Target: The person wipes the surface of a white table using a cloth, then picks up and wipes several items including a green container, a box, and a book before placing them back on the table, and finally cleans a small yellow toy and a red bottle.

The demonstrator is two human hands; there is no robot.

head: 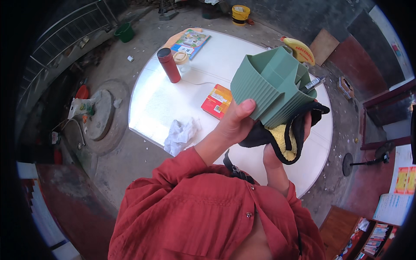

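My left hand [239,118] grips the side of a green ribbed plastic desk organizer [256,94], raised and tilted over the white table [152,104]. Its divided compartments face up and away from me. In its right side sits a pen-like item with a label [313,84]. Under the organizer, my right hand [273,159] holds a yellow cloth with black edging [282,135] against its lower side; the cloth hides most of those fingers. Beside my left wrist lies a red and yellow box or book [217,101]. A crumpled white cloth or tissue [180,135] rests at the near table edge.
A red flask [169,66] and a lidded clear cup [182,60] stand left on the table, near a colourful book [191,42]. A yellow banana-shaped object [299,50] is at the far right. On the floor are a green bucket [124,32], a yellow bucket [240,14] and a black stand [347,164].
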